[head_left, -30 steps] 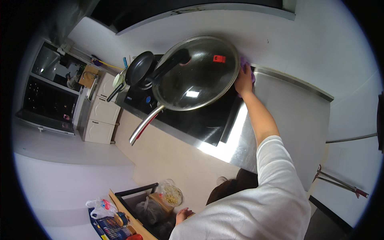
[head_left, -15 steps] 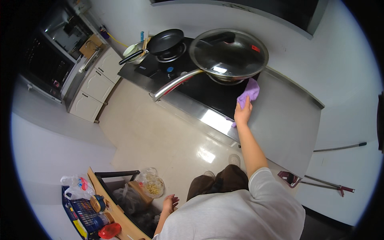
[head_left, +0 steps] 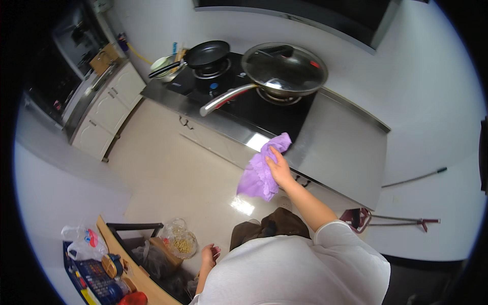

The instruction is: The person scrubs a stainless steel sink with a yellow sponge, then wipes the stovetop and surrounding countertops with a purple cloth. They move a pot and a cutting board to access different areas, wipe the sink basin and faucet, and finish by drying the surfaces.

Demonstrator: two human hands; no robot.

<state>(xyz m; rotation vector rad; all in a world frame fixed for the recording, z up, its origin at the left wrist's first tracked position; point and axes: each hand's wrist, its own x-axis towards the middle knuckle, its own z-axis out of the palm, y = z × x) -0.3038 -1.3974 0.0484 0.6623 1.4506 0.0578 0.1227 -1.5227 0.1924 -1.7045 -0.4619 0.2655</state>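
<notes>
My right hand (head_left: 278,169) grips a crumpled purple cloth (head_left: 257,178), which hangs down in front of the counter's front edge. Beyond it is the black gas stove (head_left: 274,116). On the right burner sits a large wok (head_left: 287,91) under a glass lid (head_left: 284,68), its metal handle pointing toward the near left. A small black frying pan (head_left: 208,53) rests on the left burner. Low by my left side, my left hand (head_left: 209,254) holds nothing, its fingers loosely apart.
A steel countertop (head_left: 345,147) extends right of the stove. Stacked bowls (head_left: 161,66) stand at its left end. At lower left, a wooden-edged shelf (head_left: 137,264) carries a blue basket (head_left: 94,277); a clear bag of pale pieces (head_left: 182,245) lies beside it. Red-handled tools (head_left: 401,221) lean at right.
My right hand has drawn back from the stove's right edge toward me and to the left, bringing the purple cloth off the surface. The cloth now hangs loose. My left hand stays low.
</notes>
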